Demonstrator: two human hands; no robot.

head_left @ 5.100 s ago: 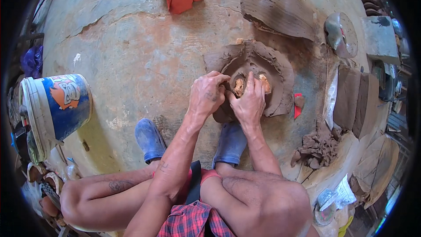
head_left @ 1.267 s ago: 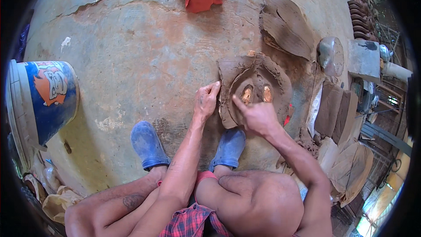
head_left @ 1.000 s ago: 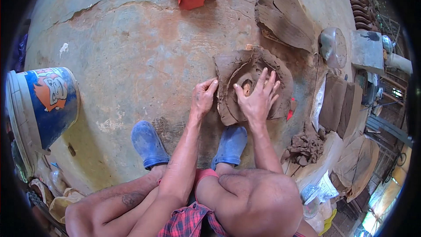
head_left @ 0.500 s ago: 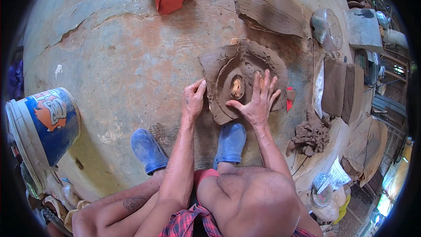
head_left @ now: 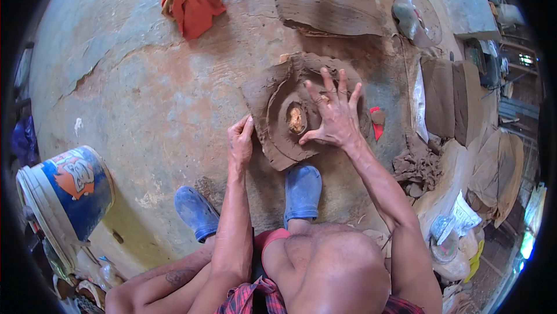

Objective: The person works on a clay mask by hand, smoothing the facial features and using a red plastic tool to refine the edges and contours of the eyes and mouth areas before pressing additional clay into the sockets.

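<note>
The left hand (head_left: 240,141) pinches the edge of a clay slab (head_left: 278,122) on the floor (head_left: 145,99), seemingly already hollowed around an orange-brown patch (head_left: 296,119) but apparently untrimmed outside, while the right hand (head_left: 337,118) spreads wide over its right side.

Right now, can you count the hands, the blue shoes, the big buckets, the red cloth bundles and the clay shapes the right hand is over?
Hands: 2, left hand and right hand
Blue shoes: 2
Big bucket: 1
Red cloth bundle: 1
Clay shape: 1
Total: 7
</note>
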